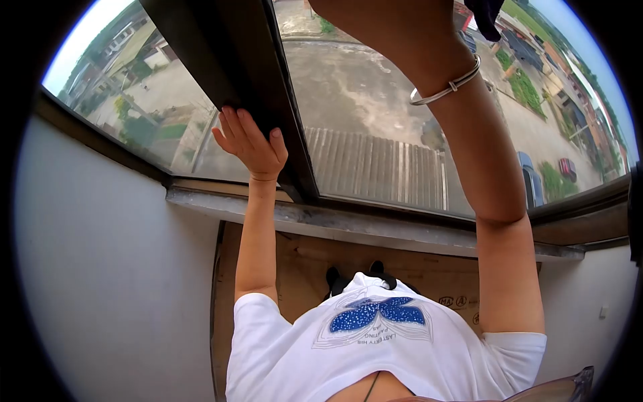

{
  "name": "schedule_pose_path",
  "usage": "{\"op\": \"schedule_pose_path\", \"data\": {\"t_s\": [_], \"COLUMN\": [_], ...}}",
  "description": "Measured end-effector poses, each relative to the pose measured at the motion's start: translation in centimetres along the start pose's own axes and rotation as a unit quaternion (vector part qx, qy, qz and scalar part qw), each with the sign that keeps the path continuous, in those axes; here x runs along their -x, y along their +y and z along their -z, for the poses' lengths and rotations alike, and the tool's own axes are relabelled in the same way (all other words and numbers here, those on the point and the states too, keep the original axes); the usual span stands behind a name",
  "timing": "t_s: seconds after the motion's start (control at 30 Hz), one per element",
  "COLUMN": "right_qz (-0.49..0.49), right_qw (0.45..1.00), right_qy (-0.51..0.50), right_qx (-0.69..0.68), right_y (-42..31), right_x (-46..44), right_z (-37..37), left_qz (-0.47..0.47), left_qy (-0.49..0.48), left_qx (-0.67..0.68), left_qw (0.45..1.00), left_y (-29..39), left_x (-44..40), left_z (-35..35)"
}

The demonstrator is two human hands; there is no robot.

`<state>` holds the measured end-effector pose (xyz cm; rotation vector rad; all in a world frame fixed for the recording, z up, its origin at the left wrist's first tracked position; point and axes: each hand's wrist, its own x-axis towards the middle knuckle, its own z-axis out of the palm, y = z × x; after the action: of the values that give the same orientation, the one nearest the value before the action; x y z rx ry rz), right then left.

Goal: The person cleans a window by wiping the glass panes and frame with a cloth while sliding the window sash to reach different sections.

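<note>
My left hand (pixel 253 145) rests with its fingers stretched out on the dark upright window frame (pixel 244 63). Against the window glass (pixel 362 100), my right hand (pixel 408 23) is raised to the top edge of the view, where its fingers are cut off. A silver bangle (pixel 454 86) circles the right wrist. A piece of dark purple cloth (pixel 487 17) hangs beside the right hand; whether the hand grips it cannot be seen.
A grey stone sill (pixel 348 229) runs below the window, with white walls (pixel 100 248) at both sides. Brown printed board or cardboard (pixel 295 261) covers the floor. Outside, far below, are a paved yard, a corrugated roof (pixel 375 164) and parked vehicles.
</note>
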<state>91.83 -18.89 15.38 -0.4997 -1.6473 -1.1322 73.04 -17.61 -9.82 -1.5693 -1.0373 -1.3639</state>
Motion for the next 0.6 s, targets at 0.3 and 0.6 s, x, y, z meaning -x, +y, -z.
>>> {"op": "schedule_pose_path", "data": {"t_s": [0.3,0.6], "right_qz": [0.003,0.033], "right_qw": [0.993,0.876], "right_qy": [-0.117,-0.448], "right_qx": [-0.028,-0.176], "right_y": [-5.0,-14.1], "right_x": [8.7,33.5], "right_z": [0.1,4.4], "left_qz": [0.014,0.016], "left_qy": [0.014,0.040], "left_qx": [0.010,0.023], "left_qw": [1.000,0.999], "left_y": [-0.2,-0.2], "left_x": [0.3,0.4], "left_z": [-0.6,-0.9]}}
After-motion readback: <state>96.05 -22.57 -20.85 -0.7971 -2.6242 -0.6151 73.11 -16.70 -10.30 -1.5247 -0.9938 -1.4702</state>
